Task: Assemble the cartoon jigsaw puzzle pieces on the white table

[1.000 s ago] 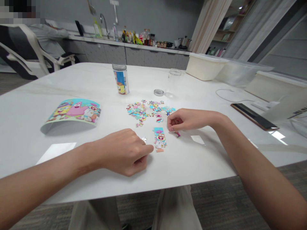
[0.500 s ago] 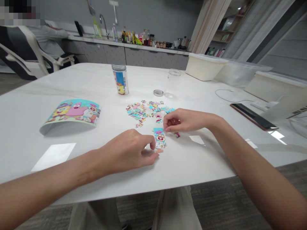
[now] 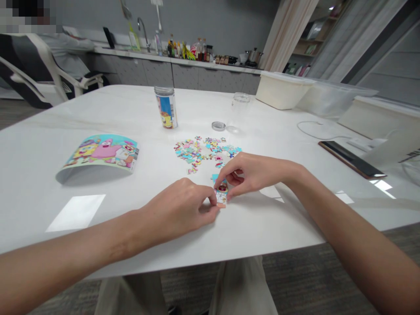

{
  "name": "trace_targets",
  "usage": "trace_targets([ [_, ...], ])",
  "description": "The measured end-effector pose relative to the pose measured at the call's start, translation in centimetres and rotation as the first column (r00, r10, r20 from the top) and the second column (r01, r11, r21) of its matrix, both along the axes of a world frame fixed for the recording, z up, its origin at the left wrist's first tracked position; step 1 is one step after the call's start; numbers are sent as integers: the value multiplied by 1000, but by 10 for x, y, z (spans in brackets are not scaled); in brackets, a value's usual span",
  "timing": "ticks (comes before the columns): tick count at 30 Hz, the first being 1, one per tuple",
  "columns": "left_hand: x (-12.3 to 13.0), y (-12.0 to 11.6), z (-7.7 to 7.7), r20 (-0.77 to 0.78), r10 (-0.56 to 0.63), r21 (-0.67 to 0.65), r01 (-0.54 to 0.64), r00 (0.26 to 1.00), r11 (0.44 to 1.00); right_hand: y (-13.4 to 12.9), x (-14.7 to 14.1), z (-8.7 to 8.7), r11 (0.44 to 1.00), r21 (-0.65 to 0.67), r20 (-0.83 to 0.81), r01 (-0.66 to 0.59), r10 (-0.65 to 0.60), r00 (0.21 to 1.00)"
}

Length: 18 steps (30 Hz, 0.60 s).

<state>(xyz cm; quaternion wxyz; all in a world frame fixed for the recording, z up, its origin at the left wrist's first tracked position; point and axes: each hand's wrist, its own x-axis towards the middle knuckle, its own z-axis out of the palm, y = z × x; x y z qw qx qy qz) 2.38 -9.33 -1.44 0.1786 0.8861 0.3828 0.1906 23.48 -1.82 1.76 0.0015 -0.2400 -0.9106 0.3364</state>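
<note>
A small joined block of jigsaw puzzle [image 3: 222, 197] with a cartoon face lies on the table near its front edge. My left hand [image 3: 188, 203] pinches at the block's lower left edge, thumb and index finger close together. From the right, my right hand [image 3: 246, 175] reaches over the block, its thumb and index finger touching both sides of it and covering part of the picture. Beyond the hands lies a pile of loose puzzle pieces [image 3: 188, 150]. A curved picture sheet [image 3: 101, 153] with the cartoon characters stands at the left.
A labelled jar [image 3: 166, 109] with a metal lid stands behind the pile. A clear jar [image 3: 240, 111] and a loose lid [image 3: 218, 126] are right of it. Plastic boxes [image 3: 282, 91], a cable and a dark flat device [image 3: 351, 159] line the right side. A person sits far left.
My right hand has moved left and down from beside the block onto it. My left hand has barely shifted, its fingertips now closer together at the block's edge.
</note>
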Motion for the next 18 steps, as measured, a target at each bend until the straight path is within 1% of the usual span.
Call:
trace_targets([
  [9,0,-1,0,-16,-17,28,18,1000,999,0,-1,-3,999,-50,-6,9,-9,1000],
  [18,0,-1,2,39,-53,-21,54,998,998,0,-1,-3,998,-66,-13,-12,12,1000],
])
